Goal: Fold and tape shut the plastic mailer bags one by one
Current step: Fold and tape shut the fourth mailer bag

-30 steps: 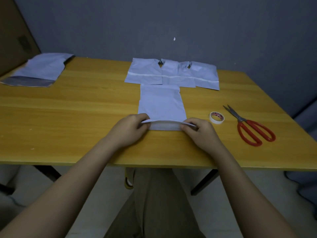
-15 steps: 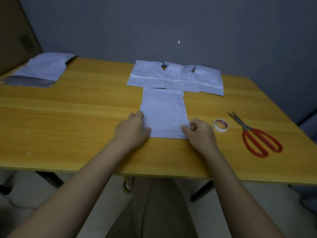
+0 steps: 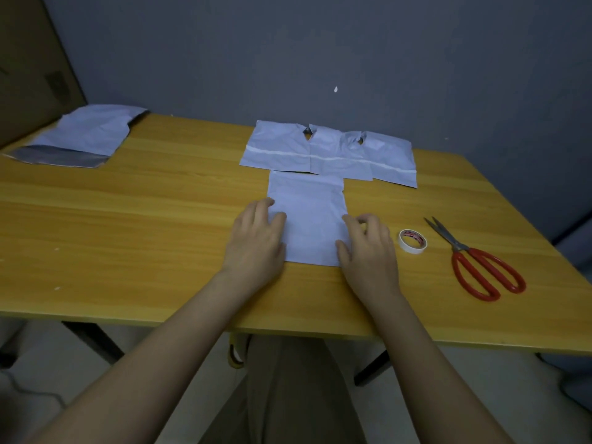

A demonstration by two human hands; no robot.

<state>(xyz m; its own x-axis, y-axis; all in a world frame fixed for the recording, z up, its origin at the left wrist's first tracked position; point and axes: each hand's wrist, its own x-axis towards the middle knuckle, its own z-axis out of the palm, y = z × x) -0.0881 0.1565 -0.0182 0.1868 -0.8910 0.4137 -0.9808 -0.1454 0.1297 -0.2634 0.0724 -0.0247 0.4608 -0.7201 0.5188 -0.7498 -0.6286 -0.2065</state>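
On table, two hands, four mailers, one tape roll

My table looked smooth, satin wood | mailer was matt plastic | scissors: glossy red handles, metal blades.

tape roll left of scissors; both on table
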